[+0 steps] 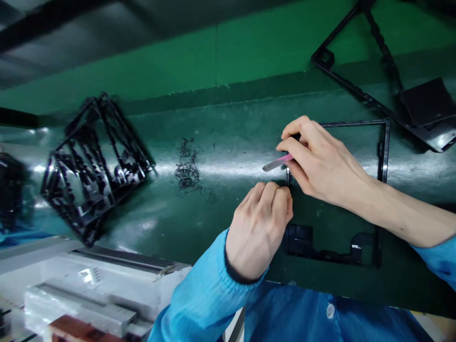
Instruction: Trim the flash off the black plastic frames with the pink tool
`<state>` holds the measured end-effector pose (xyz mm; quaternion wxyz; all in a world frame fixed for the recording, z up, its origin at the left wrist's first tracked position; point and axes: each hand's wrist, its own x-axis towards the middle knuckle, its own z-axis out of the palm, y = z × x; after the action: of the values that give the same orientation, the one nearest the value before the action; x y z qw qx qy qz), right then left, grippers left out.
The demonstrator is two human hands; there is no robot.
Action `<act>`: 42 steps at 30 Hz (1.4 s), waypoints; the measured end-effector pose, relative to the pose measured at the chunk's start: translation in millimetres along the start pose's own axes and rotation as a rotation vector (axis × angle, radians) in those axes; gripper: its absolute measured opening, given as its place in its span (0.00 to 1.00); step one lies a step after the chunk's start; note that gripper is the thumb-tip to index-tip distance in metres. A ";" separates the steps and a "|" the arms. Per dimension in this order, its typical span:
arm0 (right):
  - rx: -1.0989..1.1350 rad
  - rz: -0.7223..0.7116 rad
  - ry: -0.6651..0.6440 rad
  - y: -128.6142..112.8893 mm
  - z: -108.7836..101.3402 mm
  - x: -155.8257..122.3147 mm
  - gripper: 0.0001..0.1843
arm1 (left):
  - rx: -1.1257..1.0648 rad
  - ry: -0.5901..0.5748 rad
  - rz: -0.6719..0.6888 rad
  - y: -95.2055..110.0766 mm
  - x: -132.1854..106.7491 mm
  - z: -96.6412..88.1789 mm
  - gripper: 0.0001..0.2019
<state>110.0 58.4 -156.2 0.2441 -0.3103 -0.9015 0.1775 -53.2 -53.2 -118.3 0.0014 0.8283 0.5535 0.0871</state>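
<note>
A rectangular black plastic frame (383, 161) lies on the green surface in front of me. My left hand (259, 223) is closed around the left side of this frame, its fingertips curled out of sight. Just above it, my right hand (317, 159) pinches a small flat blade (274, 164) of silver metal with a pink part at the fingers. The silver end points left, past the frame's left side. Whether the tool touches the plastic is hidden by my fingers. The frame's lower side carries a wider flat piece and a curved cut-out.
Black shavings (187, 166) are heaped on the green work surface (228, 128) to the left. Beyond them stands a stack of black frames (96, 166). Another black frame (351, 88) lies at upper right. A white box (117, 268) with metal parts sits at lower left.
</note>
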 end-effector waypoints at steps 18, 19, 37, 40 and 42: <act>0.013 -0.007 -0.017 -0.3 0.2 -0.4 0.10 | -0.362 0.121 -0.210 -19.7 -29.3 6.6 0.11; 0.016 -0.010 -0.015 -0.2 0.3 -0.7 0.11 | -0.385 0.123 -0.223 -20.8 -30.2 6.1 0.11; -0.012 -0.009 -0.007 -1.4 0.2 0.2 0.13 | -0.146 0.114 -0.186 9.6 -11.2 9.8 0.08; -0.009 -0.010 -0.005 -0.9 0.3 -0.1 0.13 | -0.125 0.097 -0.196 11.7 -10.0 13.5 0.09; -0.013 -0.014 -0.007 -0.8 0.1 0.0 0.12 | -0.155 0.105 -0.216 11.7 -11.0 16.2 0.09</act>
<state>109.6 57.8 -155.9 0.2403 -0.3049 -0.9055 0.1711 -44.2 -66.3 -134.7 0.0459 0.7555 0.6304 0.1724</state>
